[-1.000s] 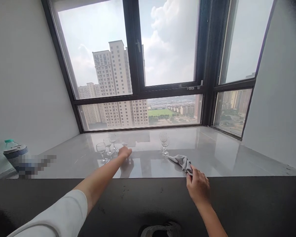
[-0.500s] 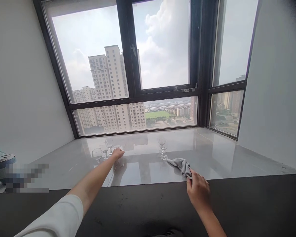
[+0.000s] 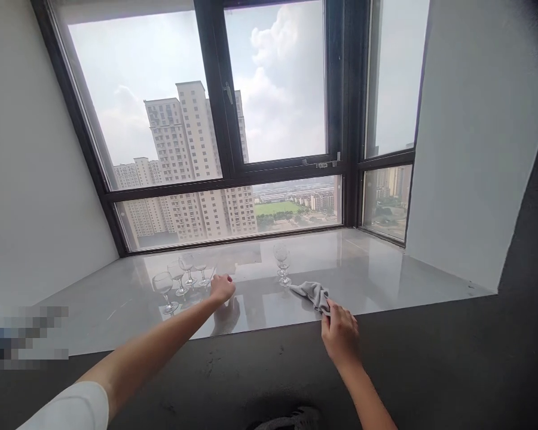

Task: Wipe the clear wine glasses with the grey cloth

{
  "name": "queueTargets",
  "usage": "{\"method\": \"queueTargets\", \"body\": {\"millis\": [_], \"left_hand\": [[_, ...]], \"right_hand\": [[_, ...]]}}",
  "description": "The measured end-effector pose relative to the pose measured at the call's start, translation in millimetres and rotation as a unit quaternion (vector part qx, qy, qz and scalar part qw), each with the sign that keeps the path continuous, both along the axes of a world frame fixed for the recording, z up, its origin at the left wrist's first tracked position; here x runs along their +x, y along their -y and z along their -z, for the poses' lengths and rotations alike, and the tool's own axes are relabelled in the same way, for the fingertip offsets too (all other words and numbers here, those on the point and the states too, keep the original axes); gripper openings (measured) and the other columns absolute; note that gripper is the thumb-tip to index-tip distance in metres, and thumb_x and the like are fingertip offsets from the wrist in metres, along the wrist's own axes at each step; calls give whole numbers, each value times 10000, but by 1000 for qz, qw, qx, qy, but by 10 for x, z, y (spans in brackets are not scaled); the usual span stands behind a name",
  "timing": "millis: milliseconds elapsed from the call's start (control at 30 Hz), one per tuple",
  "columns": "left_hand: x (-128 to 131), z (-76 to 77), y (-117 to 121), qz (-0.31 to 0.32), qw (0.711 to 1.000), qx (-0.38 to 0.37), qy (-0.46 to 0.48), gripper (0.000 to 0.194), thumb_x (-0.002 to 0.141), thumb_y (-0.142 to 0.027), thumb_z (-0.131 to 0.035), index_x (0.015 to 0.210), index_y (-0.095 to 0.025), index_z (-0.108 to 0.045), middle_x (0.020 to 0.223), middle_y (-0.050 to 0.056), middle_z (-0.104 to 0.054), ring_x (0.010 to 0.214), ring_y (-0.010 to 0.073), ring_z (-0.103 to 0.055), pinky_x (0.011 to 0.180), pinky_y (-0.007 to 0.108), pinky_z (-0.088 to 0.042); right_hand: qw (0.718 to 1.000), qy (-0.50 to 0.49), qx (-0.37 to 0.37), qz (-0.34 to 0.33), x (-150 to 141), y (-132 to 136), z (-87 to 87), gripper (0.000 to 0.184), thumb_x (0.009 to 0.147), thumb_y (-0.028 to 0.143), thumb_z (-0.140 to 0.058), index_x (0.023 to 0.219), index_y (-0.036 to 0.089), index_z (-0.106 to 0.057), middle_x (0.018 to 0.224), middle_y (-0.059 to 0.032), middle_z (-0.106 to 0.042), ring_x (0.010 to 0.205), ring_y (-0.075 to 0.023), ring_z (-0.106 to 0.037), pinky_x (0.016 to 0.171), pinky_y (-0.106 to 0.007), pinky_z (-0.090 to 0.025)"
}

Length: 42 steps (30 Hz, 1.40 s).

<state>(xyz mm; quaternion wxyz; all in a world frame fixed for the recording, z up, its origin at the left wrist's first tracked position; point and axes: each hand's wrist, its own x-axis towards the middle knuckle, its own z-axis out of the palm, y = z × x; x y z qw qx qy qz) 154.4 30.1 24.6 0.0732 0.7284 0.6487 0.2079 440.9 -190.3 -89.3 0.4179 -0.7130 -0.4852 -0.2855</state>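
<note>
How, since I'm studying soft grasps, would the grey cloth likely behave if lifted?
The cloth would probably droop rather than hold its shape, as it lies creased and bunched. Its thin folds suggest it is light for its size. With one end in the right hand, the loose end would likely trail along the sill before hanging free.

Bright window (image 3: 278, 125) backlight, glare on sill (image 3: 363, 278)

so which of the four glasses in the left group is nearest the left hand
The rightmost glass of that group. The other three glasses stand farther left, farther from the left hand.
</note>
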Motion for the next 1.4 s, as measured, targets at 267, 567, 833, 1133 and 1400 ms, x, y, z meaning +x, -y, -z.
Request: {"method": "queueTargets", "body": {"millis": [267,567,833,1133,1400], "left_hand": [[1105,133,483,298,952,27,-57,277,891,-261,-526,1129,-241,-666,1259,77,-584,1186,219,-554,1018,299,-414],[1646,247,372,325,940,-4,-104,353,934,-225,-424,1225,-204,-622,1262,133,-584,1121,245,-594,961,356,-456],[1252,160,654,382,919,40,-89,320,951,-286,-438,1112,-192,-699,1167,116,-650,1079,236,-607,964,343,-457],[306,148,1118,472,871,112,-76,271,967,-304,-445,1041,-250,-700,1013,88,-657,994,233,-595,851,341,-481],[106,358,1194,446,878,172,-33,99,915,-175,-449,897,-217,-537,966,74,-575,937,219,-521,800,330,-461]], "right_hand": [[999,-28,-8,-12,-42,28,-60,319,900,201,-440,1208,189,-521,1092,-102,-673,1003,-264,-586,921,-416,-405],[998,-55,-32,-27,-77,106,-176,325,916,244,-438,1223,189,-530,1122,-117,-660,1042,-271,-571,937,-426,-402],[996,-71,-18,-42,-91,110,-201,323,911,292,-458,1214,197,-520,1109,-112,-657,1033,-254,-579,927,-409,-414],[995,-86,10,-58,-209,11,-198,474,912,404,-498,1337,206,-432,1357,-158,-539,1236,-316,-490,996,-469,-423],[993,-98,-29,-56,-275,-1,-248,562,912,356,-495,1433,197,-361,1138,-137,-613,1034,-309,-545,888,-448,-465]]}}
